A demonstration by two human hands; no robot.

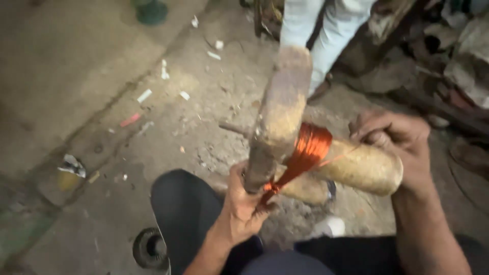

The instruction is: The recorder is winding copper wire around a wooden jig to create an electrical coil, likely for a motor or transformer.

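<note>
Item 1: your left hand. It comes up from the lower middle of the view, forearm rising from your dark-trousered knee, wrist bent back. Fingers are wrapped tight round the lower end of a rusty flat bar and also pinch the gathered tail of the copper wire against it.

Item 2: rusty flat bar. Held upright with a slight lean to the right, its upper end blurred near the middle top of the view. It crosses in front of the wooden cylinder.

Item 3: copper wire. An orange-red bundle looped round the cylinder just right of the bar, narrowing down to a twisted point at your left fingers.

Item 4: wooden cylinder. Pale, thick, lying roughly level, tilted down toward the left, between your two hands.

Item 5: your right hand. Forearm enters from the lower right; the hand curls over the far right end of the cylinder, fingers folded closed on it.

Item 6: surroundings. Littered concrete floor; another person's pale trouser legs stand at the top.
</note>
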